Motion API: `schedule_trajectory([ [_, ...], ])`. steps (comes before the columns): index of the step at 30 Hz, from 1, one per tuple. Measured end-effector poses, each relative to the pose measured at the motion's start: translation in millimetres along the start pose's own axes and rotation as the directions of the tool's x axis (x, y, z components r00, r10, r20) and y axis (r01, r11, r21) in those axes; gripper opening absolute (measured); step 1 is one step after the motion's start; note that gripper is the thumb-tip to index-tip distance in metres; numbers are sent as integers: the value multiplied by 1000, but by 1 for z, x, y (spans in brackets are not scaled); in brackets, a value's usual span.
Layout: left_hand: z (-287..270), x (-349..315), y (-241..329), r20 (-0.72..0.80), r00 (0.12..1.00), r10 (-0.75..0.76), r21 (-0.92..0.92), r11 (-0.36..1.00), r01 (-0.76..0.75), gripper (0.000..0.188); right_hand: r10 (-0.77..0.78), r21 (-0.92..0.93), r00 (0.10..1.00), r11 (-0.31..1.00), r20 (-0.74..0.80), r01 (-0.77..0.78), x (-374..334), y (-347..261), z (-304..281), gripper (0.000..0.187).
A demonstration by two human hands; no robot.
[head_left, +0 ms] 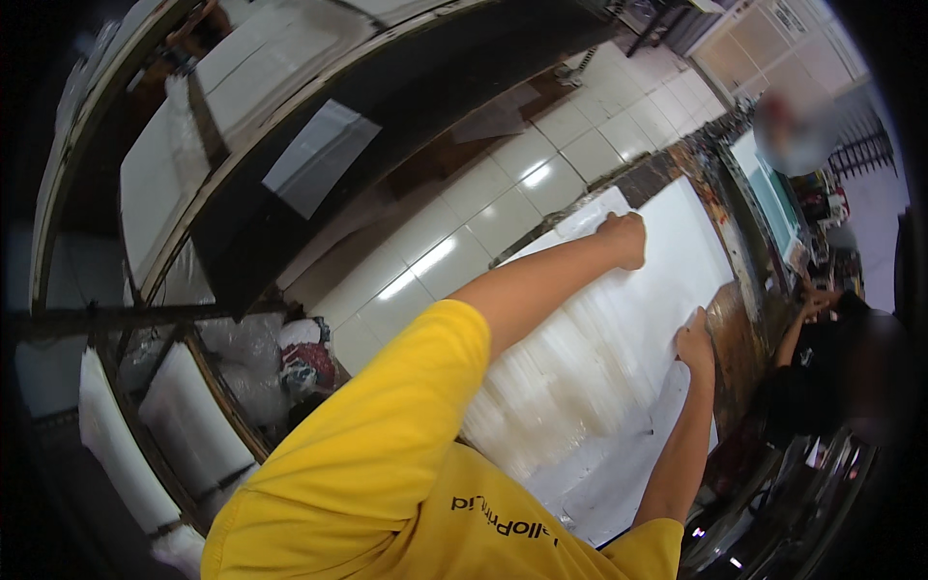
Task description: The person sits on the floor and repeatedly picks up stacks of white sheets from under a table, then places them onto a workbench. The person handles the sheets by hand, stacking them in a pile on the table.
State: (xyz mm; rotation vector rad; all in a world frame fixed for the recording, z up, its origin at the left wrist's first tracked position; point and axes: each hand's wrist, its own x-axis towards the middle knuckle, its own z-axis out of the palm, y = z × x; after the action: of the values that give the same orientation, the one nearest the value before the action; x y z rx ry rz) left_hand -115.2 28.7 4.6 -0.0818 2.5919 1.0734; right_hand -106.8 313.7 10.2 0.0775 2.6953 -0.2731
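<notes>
A large smooth white sheet (681, 227) lies over a stack of whitish, partly see-through sheets (551, 382) on a dark worn table. Its upper left edge is under my left hand (626, 241), which is closed with the fingers curled at that edge. My right hand (693, 340) is pinched at the sheet's lower right edge. Both forearms reach across the stack in short yellow sleeves. The fingertips of both hands are partly hidden. More white sheeting (609, 474) lies below the stack, close to my body.
To the left stands a tall rack (227, 155) with white sheets on its shelves and a paper (322, 157) on its dark side. Clear plastic (242, 358) is bundled below. At the right a person (822, 367) in dark clothes works by a teal-framed screen (768, 198).
</notes>
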Motion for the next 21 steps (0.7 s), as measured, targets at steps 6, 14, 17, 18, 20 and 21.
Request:
schedule_trajectory([
  [6,-36,-38,-30,-116,991,72,-332,937,-107,74,-445,-289,852,884,-276,368,13,37,-11,64],
  [14,-26,-248,-290,-423,842,-335,-865,425,-266,37,-599,477,789,658,-135,582,-141,-282,-26,34],
  [17,52,-351,-415,-323,649,-689,-824,541,165,35,-845,404,477,535,242,742,-170,-433,53,26],
  [18,76,-380,-447,-209,646,-734,-804,505,314,36,-838,330,407,524,363,785,-176,-474,80,23],
  [20,133,-434,-501,-168,572,-803,-764,473,439,37,-724,192,395,581,565,791,-150,-537,169,26],
  [21,157,-455,-523,-225,525,-821,-773,478,417,37,-640,38,445,596,627,802,-130,-561,224,22],
])
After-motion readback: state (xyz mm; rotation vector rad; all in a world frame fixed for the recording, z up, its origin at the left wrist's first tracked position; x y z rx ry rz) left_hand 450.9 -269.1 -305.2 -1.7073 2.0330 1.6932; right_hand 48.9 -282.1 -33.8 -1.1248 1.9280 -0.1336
